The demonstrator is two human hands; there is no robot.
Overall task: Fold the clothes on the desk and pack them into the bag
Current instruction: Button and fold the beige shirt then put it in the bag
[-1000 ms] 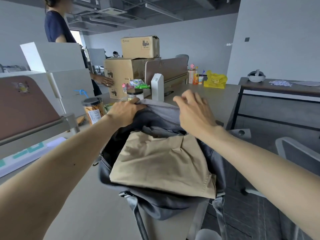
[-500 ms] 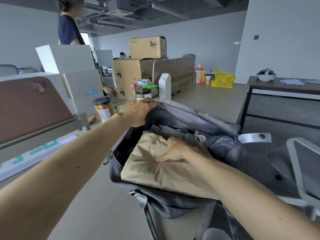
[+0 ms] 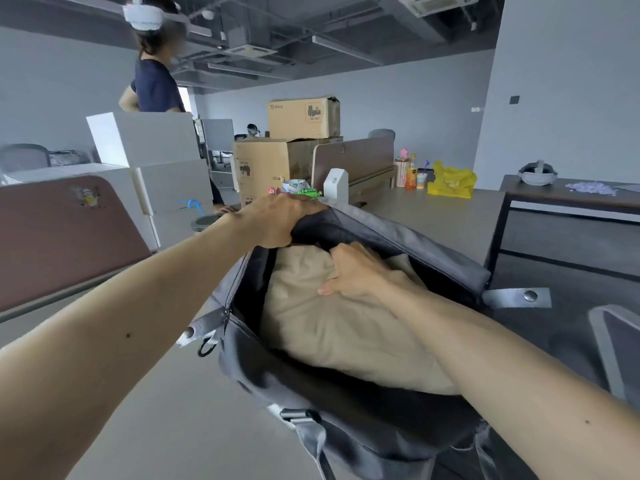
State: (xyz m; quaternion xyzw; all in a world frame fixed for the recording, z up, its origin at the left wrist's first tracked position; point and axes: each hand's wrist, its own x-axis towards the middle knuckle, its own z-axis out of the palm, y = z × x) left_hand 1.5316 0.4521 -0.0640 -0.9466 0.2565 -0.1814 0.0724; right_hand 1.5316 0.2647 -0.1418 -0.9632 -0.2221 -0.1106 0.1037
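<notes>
A dark grey bag (image 3: 349,407) lies open on the grey desk (image 3: 166,403) in front of me. A folded beige garment (image 3: 332,330) sits in the bag's opening, its near end sticking out over the rim. My left hand (image 3: 277,220) grips the far upper edge of the bag's opening and holds it up. My right hand (image 3: 356,271) lies on the far part of the beige garment with its fingers curled into the cloth, deep under the lifted flap.
A brown desk divider (image 3: 59,233) stands at the left. Cardboard boxes (image 3: 277,161), snack packets (image 3: 298,188) and a white carton (image 3: 335,185) stand behind the bag. A person stands at the back left. A chair (image 3: 616,348) is at the right edge, a yellow bag (image 3: 450,180) farther back.
My right hand dropped from above the bag onto the beige garment and pushed it deeper into the opening. My left hand pulled the bag's upper edge higher.
</notes>
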